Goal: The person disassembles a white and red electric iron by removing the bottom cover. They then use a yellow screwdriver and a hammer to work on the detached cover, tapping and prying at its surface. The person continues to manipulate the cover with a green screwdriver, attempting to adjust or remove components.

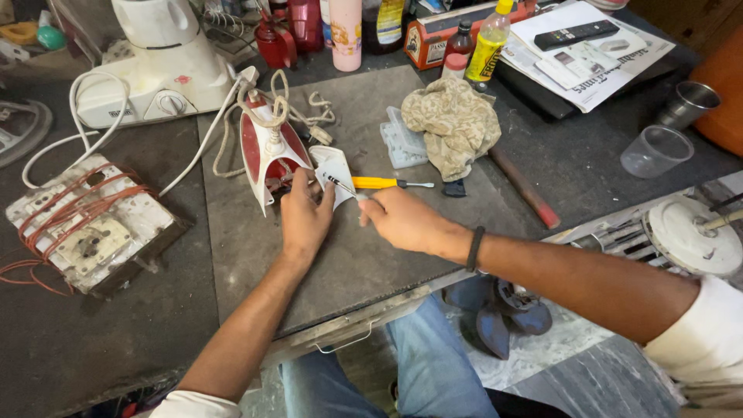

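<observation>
A red and white clothes iron (261, 143) lies on the grey mat (364, 263) with its cord (298, 104) coiled on top. My left hand (304, 218) grips its rear end, fingers on the open back. A white back cover (334, 172) hangs loose beside that end. My right hand (404, 221) pinches the cover's lower corner with closed fingertips. A yellow-handled screwdriver (377, 183) lies just above my right hand, its thin tip pointing at the iron; neither hand holds it.
A white mixer base (166, 73) stands at the back left and a board wound with red wire (81, 224) lies at the left. Right of the iron are a clear plastic box (402, 141), a crumpled cloth (455, 122), a red-tipped rod (525, 188), two cups (656, 151) and bottles (487, 48).
</observation>
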